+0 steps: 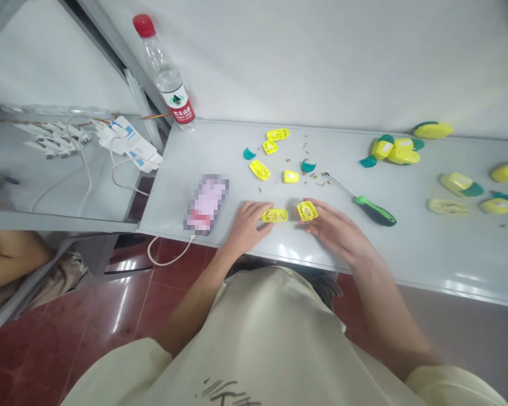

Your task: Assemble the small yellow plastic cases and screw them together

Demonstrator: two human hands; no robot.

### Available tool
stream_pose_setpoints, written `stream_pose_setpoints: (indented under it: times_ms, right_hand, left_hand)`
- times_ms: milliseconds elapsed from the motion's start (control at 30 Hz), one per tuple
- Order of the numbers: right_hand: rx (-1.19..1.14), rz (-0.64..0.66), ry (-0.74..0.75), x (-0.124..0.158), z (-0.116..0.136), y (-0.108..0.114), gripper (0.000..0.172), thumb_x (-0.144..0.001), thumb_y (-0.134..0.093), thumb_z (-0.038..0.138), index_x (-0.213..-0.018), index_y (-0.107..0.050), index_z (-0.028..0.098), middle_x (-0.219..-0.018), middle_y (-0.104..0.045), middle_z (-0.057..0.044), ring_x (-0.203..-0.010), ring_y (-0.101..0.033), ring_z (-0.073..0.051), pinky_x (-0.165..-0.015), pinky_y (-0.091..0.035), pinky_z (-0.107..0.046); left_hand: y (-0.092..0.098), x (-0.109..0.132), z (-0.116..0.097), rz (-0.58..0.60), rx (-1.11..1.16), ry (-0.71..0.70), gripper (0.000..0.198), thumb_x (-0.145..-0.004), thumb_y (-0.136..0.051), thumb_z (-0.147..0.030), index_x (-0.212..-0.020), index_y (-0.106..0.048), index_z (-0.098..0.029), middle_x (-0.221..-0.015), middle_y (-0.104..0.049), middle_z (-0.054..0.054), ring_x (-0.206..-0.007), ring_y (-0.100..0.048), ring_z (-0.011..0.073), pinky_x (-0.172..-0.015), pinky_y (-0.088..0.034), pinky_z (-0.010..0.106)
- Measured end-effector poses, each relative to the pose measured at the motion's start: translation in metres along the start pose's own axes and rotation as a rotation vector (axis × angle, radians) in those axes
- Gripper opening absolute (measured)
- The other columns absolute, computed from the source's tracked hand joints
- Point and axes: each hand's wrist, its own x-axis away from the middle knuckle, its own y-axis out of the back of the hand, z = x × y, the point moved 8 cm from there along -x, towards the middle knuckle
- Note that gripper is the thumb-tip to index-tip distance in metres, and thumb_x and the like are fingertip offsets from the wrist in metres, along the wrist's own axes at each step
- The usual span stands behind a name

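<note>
My left hand (249, 225) grips one end of an elongated yellow plastic shell half (275, 215), its hollow inside facing up. Apart from it, to the right, my right hand (332, 225) holds a squarish yellow plastic shell piece (307, 211), also hollow side up. Beyond both hands lie another long yellow shell half (259, 170), a small yellow cap piece (290, 177) and a teal plastic piece (308, 166). Small screws and brass-coloured bits (315, 175) are scattered near the teal piece. A screwdriver (375, 211) with a green and black handle lies right of my right hand.
A pixelated phone (207, 203) with a white cable lies at left. A red-capped water bottle (175, 96) stands at the back-left corner. Several yellow-and-teal casings (406, 151) sit on the right. At far left, another person's arm (14, 254) shows beside a neighbouring table (68, 197).
</note>
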Motion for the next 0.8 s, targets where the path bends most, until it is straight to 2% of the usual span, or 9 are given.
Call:
stream_pose_setpoints:
  times_ms: [200, 367, 467, 533, 667, 800]
  right_hand:
    - [0.15, 0.013, 0.059, 0.001, 0.012, -0.002, 0.044, -0.086, -0.07, 0.047, -0.127, -0.065, 0.031, -0.124, -0.072, -0.007, -0.107, -0.069, -0.025, -0.088, -0.059, -0.044]
    - [0.735, -0.182, 0.313, 0.002, 0.036, 0.01, 0.041, -0.083, -0.069, 0.05, -0.12, -0.068, 0.031, -0.121, -0.071, -0.006, -0.102, -0.067, -0.026, -0.088, -0.056, -0.045]
    - [0.937, -0.245, 0.389, -0.001, 0.035, 0.016, 0.04, -0.086, -0.065, 0.046, -0.123, -0.066, 0.029, -0.117, -0.07, -0.008, -0.094, -0.066, -0.025, -0.083, -0.056, -0.042]
    - [1.034, -0.276, 0.452, -0.004, 0.032, 0.017, 0.039, -0.088, -0.062, 0.042, -0.124, -0.065, 0.028, -0.113, -0.07, -0.009, -0.095, -0.064, -0.026, -0.082, -0.055, -0.042]
    - [1.143, -0.329, 0.571, -0.007, 0.031, 0.014, 0.037, -0.09, -0.059, 0.039, -0.125, -0.063, 0.027, -0.114, -0.069, -0.01, -0.103, -0.06, -0.029, -0.09, -0.052, -0.046]
    - [1.145, -0.361, 0.618, -0.004, 0.033, 0.013, 0.036, -0.091, -0.057, 0.038, -0.125, -0.062, 0.027, -0.115, -0.069, -0.01, -0.105, -0.059, -0.03, -0.095, -0.049, -0.049]
  left_hand:
    - [0.001, 0.0, 0.0, 0.007, 0.015, 0.009, 0.044, -0.089, -0.065, -0.022, -0.133, -0.058, -0.023, -0.126, -0.067, 0.007, -0.118, -0.053, 0.0244, -0.106, -0.044, 0.04]
    - [0.002, 0.002, 0.001, -0.026, 0.03, -0.023, 0.042, -0.089, -0.064, -0.021, -0.131, -0.059, -0.025, -0.124, -0.066, 0.007, -0.118, -0.054, 0.0242, -0.105, -0.046, 0.041]
    - [0.005, 0.004, 0.001, -0.077, 0.047, -0.062, 0.04, -0.093, -0.059, -0.019, -0.132, -0.059, -0.026, -0.125, -0.063, 0.008, -0.119, -0.054, 0.0222, -0.107, -0.047, 0.04]
    - [0.005, 0.003, 0.001, -0.067, 0.051, -0.079, 0.04, -0.095, -0.054, -0.019, -0.135, -0.058, -0.026, -0.126, -0.06, 0.009, -0.12, -0.056, 0.0203, -0.106, -0.048, 0.038]
    - [0.007, -0.011, 0.0, 0.007, 0.005, -0.139, 0.041, -0.099, -0.044, -0.02, -0.138, -0.057, -0.025, -0.126, -0.058, 0.011, -0.121, -0.058, 0.0196, -0.107, -0.048, 0.037]
    - [0.019, -0.028, 0.002, -0.029, -0.024, -0.21, 0.04, -0.102, -0.039, -0.024, -0.136, -0.06, -0.029, -0.125, -0.06, 0.01, -0.121, -0.058, 0.0199, -0.11, -0.045, 0.04]
